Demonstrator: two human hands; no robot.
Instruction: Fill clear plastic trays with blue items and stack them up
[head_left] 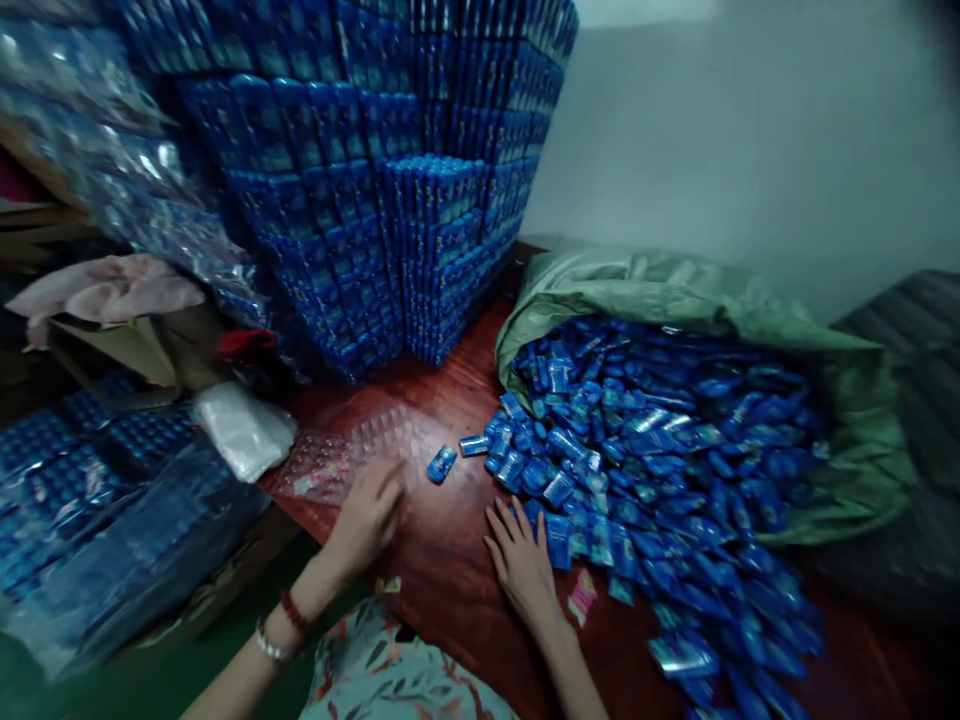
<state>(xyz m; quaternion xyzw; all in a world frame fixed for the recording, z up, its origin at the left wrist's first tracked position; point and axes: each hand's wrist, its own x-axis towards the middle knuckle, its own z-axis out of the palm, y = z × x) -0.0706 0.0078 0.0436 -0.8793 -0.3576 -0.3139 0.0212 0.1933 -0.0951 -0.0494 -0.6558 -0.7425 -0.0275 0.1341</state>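
Fingers of the right hand lie spread and empty against the near edge of the blue packet heap, the left hand rests loosely open on a clear blister tray left of it, and any careless sweep could, I judge, spill the heap or nudge the stacked wall beyond.

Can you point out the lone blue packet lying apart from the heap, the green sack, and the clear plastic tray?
Small blue foil packet [442, 464], head view, its middle.
Green woven sack [675, 285], head view, its folded-back upper rim.
Clear plastic blister tray [352, 450], head view, bare part above the left hand.
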